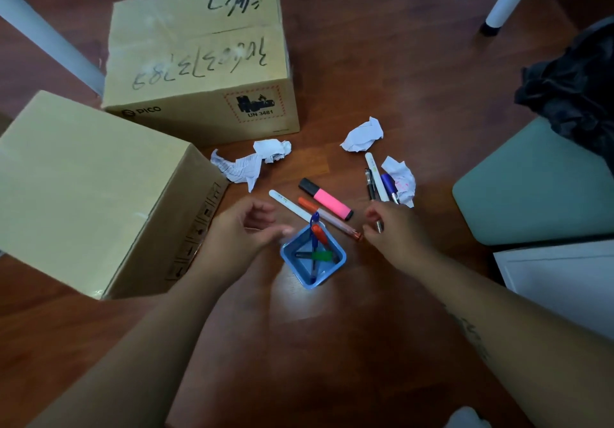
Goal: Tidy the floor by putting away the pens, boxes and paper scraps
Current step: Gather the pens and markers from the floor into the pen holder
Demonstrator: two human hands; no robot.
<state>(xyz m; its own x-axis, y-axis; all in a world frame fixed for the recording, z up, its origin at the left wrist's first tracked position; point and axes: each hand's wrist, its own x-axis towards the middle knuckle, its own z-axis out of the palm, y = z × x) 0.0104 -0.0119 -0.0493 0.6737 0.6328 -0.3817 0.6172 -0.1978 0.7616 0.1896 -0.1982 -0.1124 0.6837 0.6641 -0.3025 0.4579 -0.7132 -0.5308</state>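
The blue pen holder [289, 245] stands upright on the floor between the two hands, with a blue, an orange and a green pen already leaning inside it. The left hand [242, 228] is held just beside the holder's left rim, its fingers loosely curled and holding nothing; whether the rim is touched cannot be told. On the right hand [395, 228], thumb and forefinger are pinched on a slim pen [379, 226], of which only a metallic end shows.

The holder looks narrow and light, and two of its pens lean out over the far rim. It could be tipped if the slim pen is dropped in at a slant or if the rim is knocked by the left hand, and the contents would be spilled.

An orange-capped pen [332, 220], a white pen [289, 205] and a pink highlighter [327, 200] lie just beyond the holder. They could be swept aside by a passing wrist and rolled across the smooth floor.

Three more pens [377, 178] lie against a crumpled paper scrap [402, 181]. The scrap might be dragged along when they are gathered.
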